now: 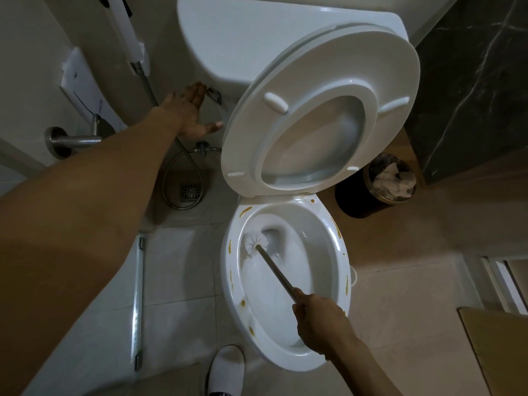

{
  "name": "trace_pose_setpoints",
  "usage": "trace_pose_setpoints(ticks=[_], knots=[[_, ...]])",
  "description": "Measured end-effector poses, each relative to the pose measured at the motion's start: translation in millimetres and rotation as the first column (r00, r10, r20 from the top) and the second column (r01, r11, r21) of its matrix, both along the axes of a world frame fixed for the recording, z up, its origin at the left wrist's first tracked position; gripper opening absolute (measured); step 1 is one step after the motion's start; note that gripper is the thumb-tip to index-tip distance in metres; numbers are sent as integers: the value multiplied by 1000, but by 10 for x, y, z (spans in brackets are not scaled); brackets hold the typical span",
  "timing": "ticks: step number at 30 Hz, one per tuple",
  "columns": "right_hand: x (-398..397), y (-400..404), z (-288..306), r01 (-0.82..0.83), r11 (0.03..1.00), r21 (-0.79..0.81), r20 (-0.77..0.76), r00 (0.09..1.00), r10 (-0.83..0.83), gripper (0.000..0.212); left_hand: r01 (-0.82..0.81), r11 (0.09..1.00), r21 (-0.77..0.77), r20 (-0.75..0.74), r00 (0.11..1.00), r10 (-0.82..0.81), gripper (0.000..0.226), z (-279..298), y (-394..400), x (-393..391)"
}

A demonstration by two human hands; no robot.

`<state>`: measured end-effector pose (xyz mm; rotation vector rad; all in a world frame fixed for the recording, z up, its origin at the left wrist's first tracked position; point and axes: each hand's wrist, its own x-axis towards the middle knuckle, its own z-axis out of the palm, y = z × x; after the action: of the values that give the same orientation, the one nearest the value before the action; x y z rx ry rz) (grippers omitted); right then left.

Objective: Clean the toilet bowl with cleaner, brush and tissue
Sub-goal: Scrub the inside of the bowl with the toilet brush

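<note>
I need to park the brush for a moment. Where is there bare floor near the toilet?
Bare tile lies left of the bowl, between it and the metal strip, ahead of the slipper. Right of the bowl is open up to the cardboard. It is crowded by the hose, drain and bin.

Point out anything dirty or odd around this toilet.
Brown-orange smears dot the toilet rim, on both sides and near the hinge. The brush, held by the right hand, sits inside the bowl, away from them.
</note>
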<state>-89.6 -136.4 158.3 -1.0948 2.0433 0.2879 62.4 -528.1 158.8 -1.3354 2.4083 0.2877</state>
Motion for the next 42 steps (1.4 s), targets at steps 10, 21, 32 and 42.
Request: trace_pose_setpoints(ticks=[10,21,32,42], knots=[[-53,-31,52,27,999,16,-5,1000,-27,41,-62,998,21,-141,988,64,88,-48,26,51],[-117,-91,228,0,999,43,1,1000,0,39,-167,984,58,-170,970,174,87,-147,351,366],[-165,78,474,4,998,58,10,1000,-4,46,-213,977,31,-181,960,215,86,247,695,626],[-454,309,549,-74,996,58,31,997,72,47,-281,960,-1,-296,917,268,79,736,881,305]])
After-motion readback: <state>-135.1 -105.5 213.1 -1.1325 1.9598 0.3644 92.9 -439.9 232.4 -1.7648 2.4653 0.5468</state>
